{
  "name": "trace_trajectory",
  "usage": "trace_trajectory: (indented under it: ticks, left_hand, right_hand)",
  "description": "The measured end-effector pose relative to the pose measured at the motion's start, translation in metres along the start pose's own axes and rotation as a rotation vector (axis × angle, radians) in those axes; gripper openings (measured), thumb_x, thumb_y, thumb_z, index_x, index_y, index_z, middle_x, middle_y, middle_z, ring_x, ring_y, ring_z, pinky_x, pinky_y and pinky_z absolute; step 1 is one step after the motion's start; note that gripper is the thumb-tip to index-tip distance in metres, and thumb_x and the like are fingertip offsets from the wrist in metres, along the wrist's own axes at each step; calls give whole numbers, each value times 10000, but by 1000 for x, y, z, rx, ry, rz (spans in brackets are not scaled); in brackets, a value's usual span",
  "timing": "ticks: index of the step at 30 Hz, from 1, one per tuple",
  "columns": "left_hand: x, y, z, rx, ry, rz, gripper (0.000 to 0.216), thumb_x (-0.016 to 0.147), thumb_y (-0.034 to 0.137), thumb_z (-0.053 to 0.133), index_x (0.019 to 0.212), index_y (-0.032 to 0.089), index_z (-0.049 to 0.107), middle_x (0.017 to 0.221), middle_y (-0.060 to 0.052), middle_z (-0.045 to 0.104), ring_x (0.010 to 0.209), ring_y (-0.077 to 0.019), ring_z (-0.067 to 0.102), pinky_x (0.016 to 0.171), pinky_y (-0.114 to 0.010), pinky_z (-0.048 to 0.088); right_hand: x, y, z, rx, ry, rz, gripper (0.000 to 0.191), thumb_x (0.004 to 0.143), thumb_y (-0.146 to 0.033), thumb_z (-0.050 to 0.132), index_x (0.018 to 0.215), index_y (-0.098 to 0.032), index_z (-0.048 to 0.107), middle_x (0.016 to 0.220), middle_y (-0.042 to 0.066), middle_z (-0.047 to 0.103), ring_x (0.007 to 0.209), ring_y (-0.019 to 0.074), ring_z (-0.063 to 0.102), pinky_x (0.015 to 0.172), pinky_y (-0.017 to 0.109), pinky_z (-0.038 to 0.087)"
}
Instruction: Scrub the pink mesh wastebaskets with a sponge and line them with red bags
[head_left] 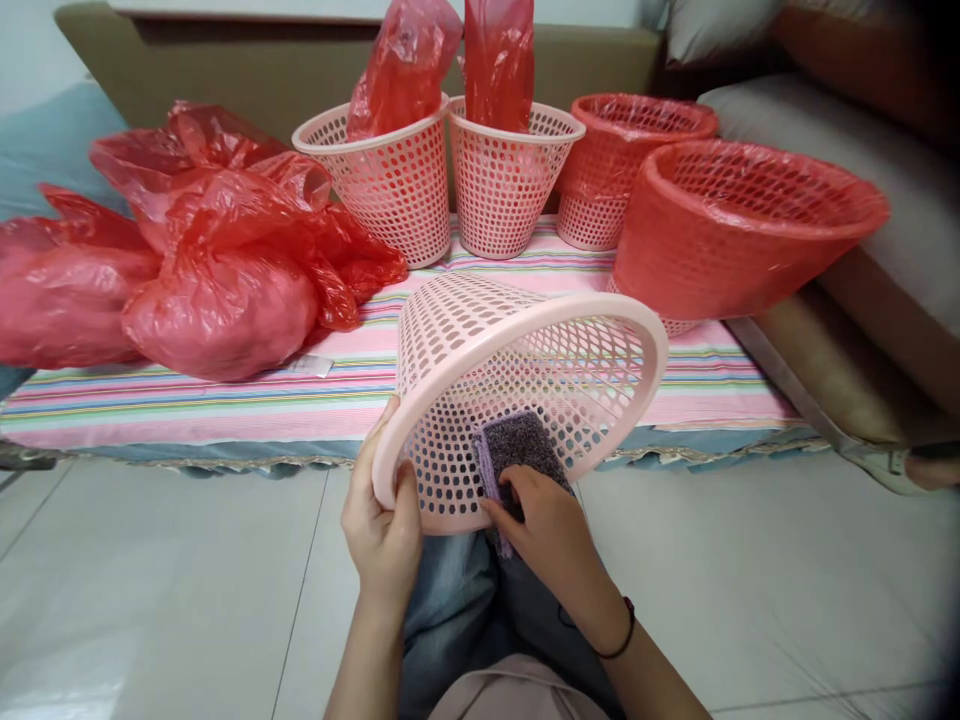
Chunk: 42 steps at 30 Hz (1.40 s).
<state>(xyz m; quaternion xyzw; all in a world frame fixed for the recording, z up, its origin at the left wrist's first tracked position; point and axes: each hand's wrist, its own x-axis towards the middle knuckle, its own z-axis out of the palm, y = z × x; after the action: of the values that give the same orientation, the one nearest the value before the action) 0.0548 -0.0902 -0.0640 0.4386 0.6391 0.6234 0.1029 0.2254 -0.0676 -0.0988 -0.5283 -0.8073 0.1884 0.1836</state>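
Observation:
A pale pink plastic waste basket with round holes lies tilted over my lap, its wide mouth facing me. My left hand grips its rim at the lower left, thumb inside and fingers around the outside. Inside the lower wall of the basket, my right hand holds a dark grey cleaning cloth with a purple edge. Fingers and thumb pinch the cloth near its purple side, and part of it hangs over the basket's rim.
On the striped bench cover stand two pink baskets with red bags inside. Two more baskets lined with red plastic are at the right. Filled red plastic bags lie at the left. Grey cushions rise at the right edge.

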Motion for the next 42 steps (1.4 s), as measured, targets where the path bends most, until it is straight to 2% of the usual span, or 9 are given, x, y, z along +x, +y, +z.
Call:
trace_trajectory:
  ticks: [7,13,21,26,31,34,37,39,42]
  left_hand:
    - [-1,0,-2,6,-6,6,382,874,230,636,1255,243,664,1184,-63,702,1151,-248,645,1064,-397,476]
    - [-1,-1,0,-15,29,-43,379,869,235,652,1248,221,673,1153,-69,713,1102,-235,668,1041,-385,500]
    - [-3,-4,-2,-42,10,-39,405,868,218,650,1273,234,661,1222,-75,697,1177,-264,639,1079,-418,466]
    - [0,-2,-1,-33,32,-11,375,872,201,638,1243,233,674,1172,-62,712,1139,-243,656,1028,-378,506]
    - [2,-1,2,-20,35,7,343,864,188,637,1200,221,696,1114,-58,720,1089,-229,672,1014,-367,515]
    - [2,-3,2,-32,40,8,356,864,179,633,1212,227,690,1119,-55,719,1115,-233,665,1012,-365,515]
    - [3,-5,3,-46,45,2,363,862,178,640,1217,237,687,1126,-49,719,1113,-229,665,1010,-362,517]
    - [2,-6,3,-57,47,4,365,861,180,645,1219,239,686,1137,-50,716,1115,-230,664,1017,-369,514]
    - [2,-7,5,-88,32,-1,377,873,194,643,1245,247,674,1172,-55,707,1158,-245,648,1050,-394,493]
  right_hand:
    - [18,-4,-1,-121,-125,118,143,905,-193,544,779,-193,612,670,23,677,634,178,651,536,253,306]
    - [15,-2,-3,64,-99,60,142,889,-192,554,754,-201,596,645,-13,652,603,149,623,562,238,325]
    - [14,0,-1,47,-153,-39,150,935,-203,527,798,-192,587,700,4,658,658,168,633,587,251,323]
    - [13,3,1,134,-98,-64,175,981,-225,471,852,-187,583,739,14,652,688,170,638,619,249,374]
    - [12,3,6,85,-140,-123,192,983,-208,477,861,-186,623,783,35,677,754,208,664,659,288,441]
    - [13,5,9,106,-105,-156,245,999,-185,422,972,-182,666,913,59,705,842,208,673,730,305,501]
    - [13,7,13,29,42,-153,338,978,-177,436,1265,-134,610,1256,133,650,1084,247,625,913,370,518]
    - [13,8,18,-79,108,-167,433,971,-198,450,1390,-136,540,1461,137,524,1277,300,510,1071,468,434]
    - [13,9,24,-172,87,-187,459,980,-259,457,1433,-223,521,1548,53,452,1428,335,348,1188,603,235]
